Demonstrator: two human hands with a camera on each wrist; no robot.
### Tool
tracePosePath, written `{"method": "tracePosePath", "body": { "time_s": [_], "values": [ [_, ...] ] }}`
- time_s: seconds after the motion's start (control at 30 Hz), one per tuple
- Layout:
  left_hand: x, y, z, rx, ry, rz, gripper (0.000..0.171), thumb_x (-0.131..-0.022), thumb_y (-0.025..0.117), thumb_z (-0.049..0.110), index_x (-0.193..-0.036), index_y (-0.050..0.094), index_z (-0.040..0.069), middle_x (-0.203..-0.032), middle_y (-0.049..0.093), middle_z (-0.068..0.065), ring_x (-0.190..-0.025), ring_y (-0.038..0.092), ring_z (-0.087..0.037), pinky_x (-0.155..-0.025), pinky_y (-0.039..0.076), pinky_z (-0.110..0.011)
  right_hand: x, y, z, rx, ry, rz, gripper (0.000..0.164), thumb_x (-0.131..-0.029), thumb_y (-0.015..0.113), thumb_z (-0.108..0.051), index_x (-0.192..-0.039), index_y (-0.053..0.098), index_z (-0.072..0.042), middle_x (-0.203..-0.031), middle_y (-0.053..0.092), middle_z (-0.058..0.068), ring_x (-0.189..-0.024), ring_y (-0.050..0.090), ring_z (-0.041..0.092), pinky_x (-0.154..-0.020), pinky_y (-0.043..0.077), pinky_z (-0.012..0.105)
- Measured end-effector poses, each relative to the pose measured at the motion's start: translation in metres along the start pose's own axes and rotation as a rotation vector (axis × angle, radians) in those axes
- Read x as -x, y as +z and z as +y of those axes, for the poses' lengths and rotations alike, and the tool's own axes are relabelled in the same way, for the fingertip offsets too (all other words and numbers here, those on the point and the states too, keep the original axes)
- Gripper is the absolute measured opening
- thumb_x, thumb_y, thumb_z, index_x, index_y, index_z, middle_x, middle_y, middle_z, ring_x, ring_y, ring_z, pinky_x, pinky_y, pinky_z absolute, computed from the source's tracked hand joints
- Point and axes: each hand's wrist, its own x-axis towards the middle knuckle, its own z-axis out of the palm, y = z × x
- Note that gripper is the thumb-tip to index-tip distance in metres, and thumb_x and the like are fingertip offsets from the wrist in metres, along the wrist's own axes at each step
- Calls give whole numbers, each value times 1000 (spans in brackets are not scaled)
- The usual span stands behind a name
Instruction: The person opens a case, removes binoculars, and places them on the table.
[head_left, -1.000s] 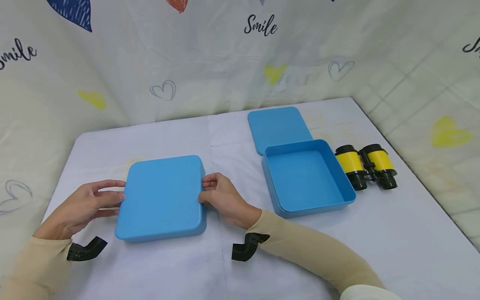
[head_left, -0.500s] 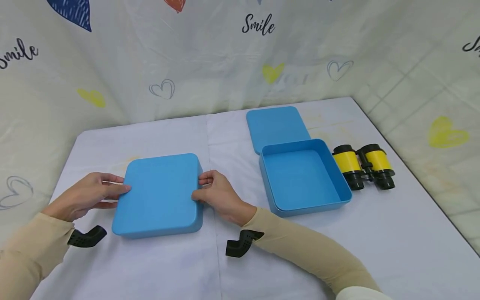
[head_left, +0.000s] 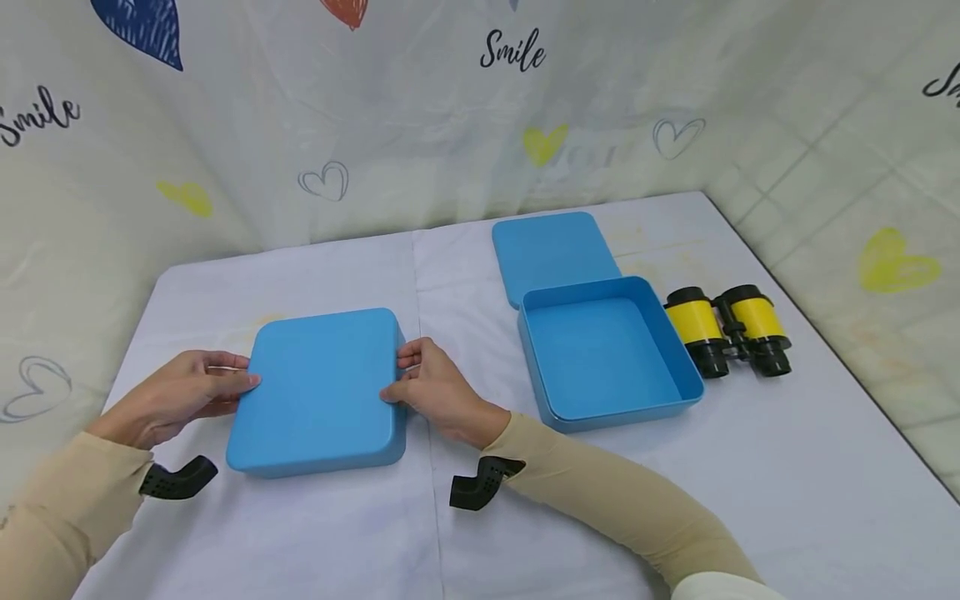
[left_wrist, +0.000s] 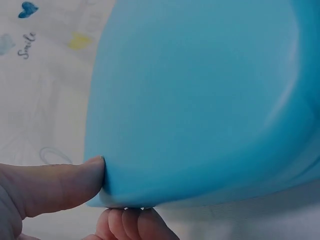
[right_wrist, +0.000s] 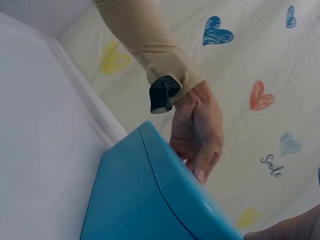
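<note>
A closed blue box (head_left: 318, 392) with rounded corners lies on the left half of the white table. Its lid sits on the base, with a seam line along the side in the right wrist view. My left hand (head_left: 180, 392) grips the left edge, thumb on the top rim and fingers against the side. At the opposite edge my right hand (head_left: 442, 392) holds the box between thumb and curled fingers. Further right stands an open blue box (head_left: 615, 354), with nothing inside. Its flat blue lid (head_left: 555, 250) lies behind, partly hidden by that box.
Yellow and black binoculars (head_left: 727, 329) lie right of the open box, close against its side. The white-covered table (head_left: 480, 542) ends at a curtain (head_left: 420, 125) printed with hearts and words. A black mount (head_left: 483, 483) sticks out from the right sleeve.
My left hand has moved slightly up the box's side, and its thumb now overlaps the top rim. The right thumb reaches a little further onto the lid. The open box stays put.
</note>
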Motion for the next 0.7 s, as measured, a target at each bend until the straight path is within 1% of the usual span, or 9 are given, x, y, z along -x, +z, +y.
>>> {"method": "tracePosePath", "body": {
  "time_s": [0.23,0.37,0.53,0.7],
  "values": [
    [-1,-2,-4,-1,0,-26,69,-104,62,28,-148,32,-15,-105,70,7,-94,68,-3,-85,59,-22,0,-1,0,7,0,-19,55,-84,72,5,-131,44,0,-123,48,12,-99,49,21,-77,50,26],
    [-3,-3,-6,-1,1,-35,72,-104,64,32,-149,31,-13,-109,70,5,-98,69,-5,-89,60,-25,-1,-3,0,-9,7,-18,56,-83,73,5,-131,44,0,-124,49,13,-99,51,21,-77,52,27],
    [-2,-3,-10,40,4,-47,73,-104,64,32,-151,29,-10,-111,68,5,-100,69,-5,-91,60,-25,-3,-3,2,-33,8,-24,58,-82,74,5,-132,45,0,-126,49,14,-99,53,21,-77,54,27],
    [-1,-4,-14,74,17,-58,70,-104,63,30,-152,28,-8,-111,68,6,-100,70,-6,-90,59,-24,-2,-4,3,-24,0,-36,58,-83,74,3,-132,44,-1,-127,48,15,-99,52,21,-78,54,28]
  ]
}}
